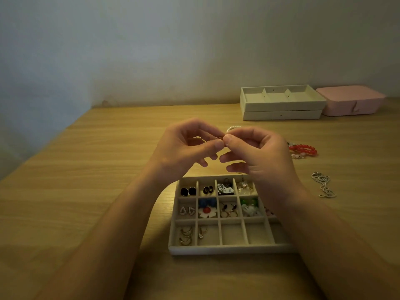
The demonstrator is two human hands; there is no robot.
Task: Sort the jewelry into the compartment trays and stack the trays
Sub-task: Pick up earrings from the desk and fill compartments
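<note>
Jewelry in play is a small dark thin piece [220,138], too small to make out further. It is pinched between thumb and forefinger tips of both the left hand [186,146] and the right hand [259,152]. The two hands meet at the fingertips in the air, with their other fingers loosely curled underneath. Directly below the hands, nearer the person, a beige compartment tray [227,249] lies on the light wooden table [97,169], and the right wrist covers its right-hand column. Its far row holds black square earrings [188,191], dark oval studs [208,189], a black-and-white patterned piece [225,189] and pale dangling earrings [244,187]. The middle row holds white triangle earrings [187,210], a blue and white flower piece with a red centre [207,210], gold ring-shaped hook earrings [228,211] and green and white beads [249,205]. The near row has gold hoop earrings [186,234] and a small gold drop earring [202,232]. Just behind the right fingertips a white pearl strand [232,127] peeks out. Right of the right hand lie a red bead bracelet [304,149] and, nearer the person, a silver chain [323,185]. Far beyond the right hand, by the wall, two stacked cream trays [281,114] sit beside a pink closed box [350,102].
</note>
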